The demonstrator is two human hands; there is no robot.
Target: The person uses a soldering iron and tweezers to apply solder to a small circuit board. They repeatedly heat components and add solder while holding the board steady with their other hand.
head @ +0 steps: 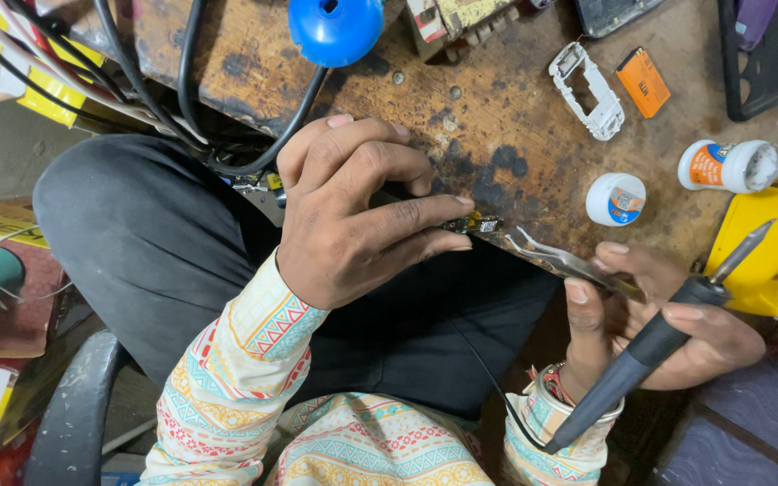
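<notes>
Small circuit board [477, 223] sits at the near edge of the bench [497, 135], pinched between the left hand [353, 211] fingertips [461, 205]; that hand is closed on it, thumb below, index on top. Right hand [668, 315] is just right of it, off the bench edge, gripping two tools at once: metal tweezers [569, 261], tips pointing left and ending just beside the board, and a black-handled soldering iron [650, 346], tip up-right, cord end down by the patterned sleeve [551, 423]. Dark trousers [164, 243] under both hands.

Further out on the scorched wood: small white round tin [615, 199], white tub with orange label [729, 166] lying on its side, yellow stand [763, 247] at right edge. Beyond: white plastic frame [587, 90], orange battery [643, 83], black phone case [772, 54]. Far left: black cables [191, 99], blue round part [335, 27] at top.
</notes>
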